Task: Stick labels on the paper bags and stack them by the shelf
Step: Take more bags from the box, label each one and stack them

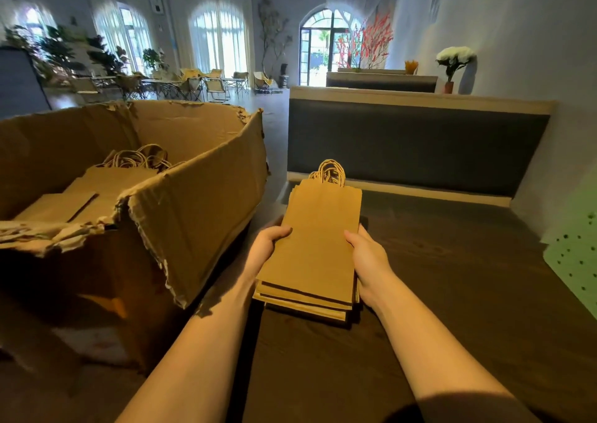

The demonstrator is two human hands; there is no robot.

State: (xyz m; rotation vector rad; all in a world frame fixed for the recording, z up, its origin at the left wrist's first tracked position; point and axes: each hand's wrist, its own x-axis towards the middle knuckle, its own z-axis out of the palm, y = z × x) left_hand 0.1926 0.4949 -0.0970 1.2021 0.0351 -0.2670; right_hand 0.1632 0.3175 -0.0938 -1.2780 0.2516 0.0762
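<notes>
A stack of flat brown paper bags [318, 238] with twisted paper handles at its far end lies lengthwise in front of me, just above the dark wooden table [452, 277]. My left hand [266, 245] grips the stack's left edge, thumb on top. On the right edge my right hand [368, 254] holds it the same way. More brown bags [122, 170] with handles lie inside the torn cardboard box [193, 203] on my left.
A green sheet with dark dots [575, 258] lies at the table's right edge. A padded bench back [416, 145] rises beyond the table, with a white wall to the right. Chairs, tables and plants fill the far room.
</notes>
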